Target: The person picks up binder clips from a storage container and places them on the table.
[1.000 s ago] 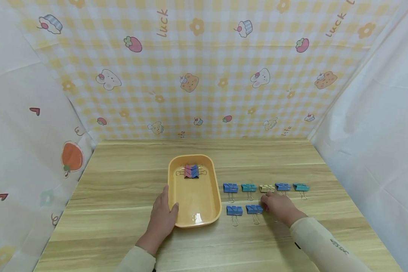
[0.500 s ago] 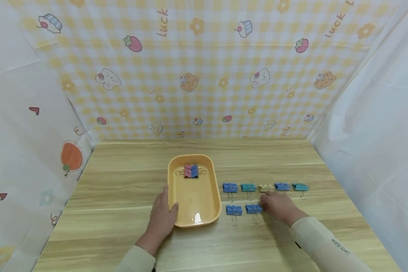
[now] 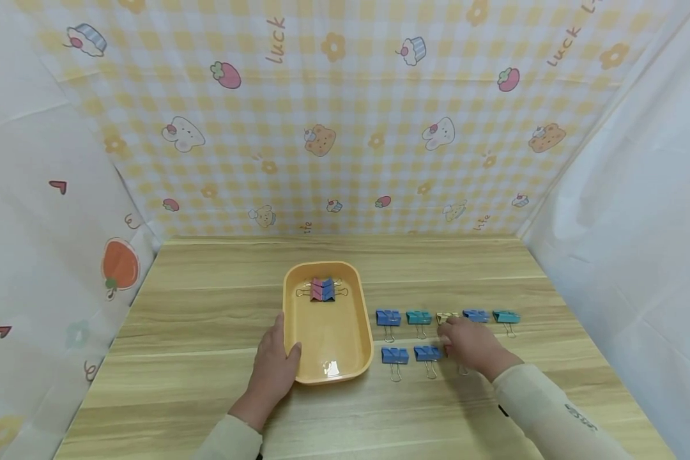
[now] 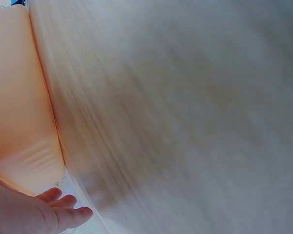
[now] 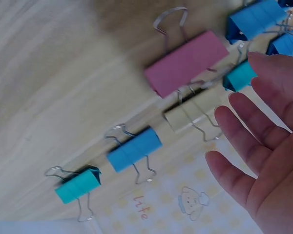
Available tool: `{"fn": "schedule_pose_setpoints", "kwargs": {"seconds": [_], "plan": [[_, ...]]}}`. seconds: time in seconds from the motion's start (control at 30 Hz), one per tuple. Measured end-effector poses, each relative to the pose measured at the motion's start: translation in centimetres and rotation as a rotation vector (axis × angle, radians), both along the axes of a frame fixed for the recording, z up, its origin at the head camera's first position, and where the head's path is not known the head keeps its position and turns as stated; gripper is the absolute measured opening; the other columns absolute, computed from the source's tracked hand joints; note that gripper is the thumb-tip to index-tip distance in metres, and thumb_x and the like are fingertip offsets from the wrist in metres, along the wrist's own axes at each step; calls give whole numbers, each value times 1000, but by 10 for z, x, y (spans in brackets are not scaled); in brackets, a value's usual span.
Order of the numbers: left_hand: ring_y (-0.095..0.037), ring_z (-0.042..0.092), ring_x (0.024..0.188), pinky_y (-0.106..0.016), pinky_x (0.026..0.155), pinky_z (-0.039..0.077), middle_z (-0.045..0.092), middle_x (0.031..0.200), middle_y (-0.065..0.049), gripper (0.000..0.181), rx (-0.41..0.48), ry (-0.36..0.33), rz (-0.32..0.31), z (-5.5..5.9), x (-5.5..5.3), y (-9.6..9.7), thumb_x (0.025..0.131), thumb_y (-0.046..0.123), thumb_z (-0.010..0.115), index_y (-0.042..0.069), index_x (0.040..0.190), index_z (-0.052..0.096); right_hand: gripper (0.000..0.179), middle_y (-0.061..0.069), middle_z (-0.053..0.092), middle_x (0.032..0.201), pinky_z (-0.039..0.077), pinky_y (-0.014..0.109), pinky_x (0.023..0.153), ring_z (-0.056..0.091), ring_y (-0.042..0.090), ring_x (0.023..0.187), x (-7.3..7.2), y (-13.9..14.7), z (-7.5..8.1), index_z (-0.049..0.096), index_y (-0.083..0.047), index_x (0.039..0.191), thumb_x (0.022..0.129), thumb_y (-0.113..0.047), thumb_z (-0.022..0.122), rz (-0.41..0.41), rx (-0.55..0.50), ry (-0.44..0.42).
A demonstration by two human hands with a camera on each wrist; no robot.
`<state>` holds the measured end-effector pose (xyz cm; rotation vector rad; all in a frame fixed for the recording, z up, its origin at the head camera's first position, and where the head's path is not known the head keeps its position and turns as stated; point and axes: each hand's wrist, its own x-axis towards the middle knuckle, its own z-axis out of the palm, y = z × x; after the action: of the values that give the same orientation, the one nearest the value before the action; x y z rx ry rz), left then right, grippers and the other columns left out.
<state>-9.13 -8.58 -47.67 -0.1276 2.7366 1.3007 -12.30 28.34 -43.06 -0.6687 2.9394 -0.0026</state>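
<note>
My left hand [image 3: 273, 364] rests against the left side of a yellow-orange tray [image 3: 370, 345], thumb over the rim and fingers straight along the outside. The left wrist view shows those fingers [image 4: 66, 209] by the tray's outer wall [image 4: 19, 92]. Inside the tray, a pink binder clip [image 3: 317, 290] and a blue binder clip [image 3: 328, 290] lie back to back. My right hand [image 3: 471, 345] hovers over another pink binder clip [image 5: 185, 63], mostly hidden in the head view. In the right wrist view, that hand's fingers are spread beside the clip, with nothing between them.
Right of the tray, binder clips lie in two rows. The back row has blue [image 3: 388, 317], teal [image 3: 419, 317], yellow [image 3: 445, 317], blue [image 3: 476, 315] and teal [image 3: 506, 316] ones; two blue clips [image 3: 427, 353] lie in front. A patterned cloth [image 3: 345, 160] stands behind the wooden table [image 3: 218, 287].
My right hand has shifted slightly, and a bit of the pink clip now shows beneath it. The left hand and tray stay put.
</note>
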Motion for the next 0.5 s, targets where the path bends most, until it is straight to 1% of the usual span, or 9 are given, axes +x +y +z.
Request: {"fn": "schedule_pose_setpoints", "kwargs": {"seconds": [0.17,0.3,0.4,0.5], "plan": [[-48,23,139,-63,110,23,25,150,-31,72,0,7,2,0,1,0,98,20,50,2,154,9,30,7,63,98,54,37,66,60,21,81,-4,-5,7,67,-4,106,78,-6,76,2,-21,25],[-49,23,138,-63,110,23,26,149,-32,71,-4,12,2,1,1,0,98,20,51,2,154,10,30,7,63,102,53,35,65,59,21,84,-6,-10,12,67,-4,108,78,-2,73,49,-52,90],[-48,23,139,-62,110,23,25,150,-31,72,-4,7,3,1,0,0,98,20,51,2,154,10,31,8,63,105,55,38,70,61,25,91,-8,-14,16,66,-4,109,79,-4,73,88,-59,136],[-48,23,139,-62,110,23,25,150,-31,72,-7,-1,3,1,0,0,98,21,50,2,154,9,35,10,63,111,55,43,77,61,28,99,-12,-21,20,65,-5,114,80,-6,74,103,-63,152]]}}
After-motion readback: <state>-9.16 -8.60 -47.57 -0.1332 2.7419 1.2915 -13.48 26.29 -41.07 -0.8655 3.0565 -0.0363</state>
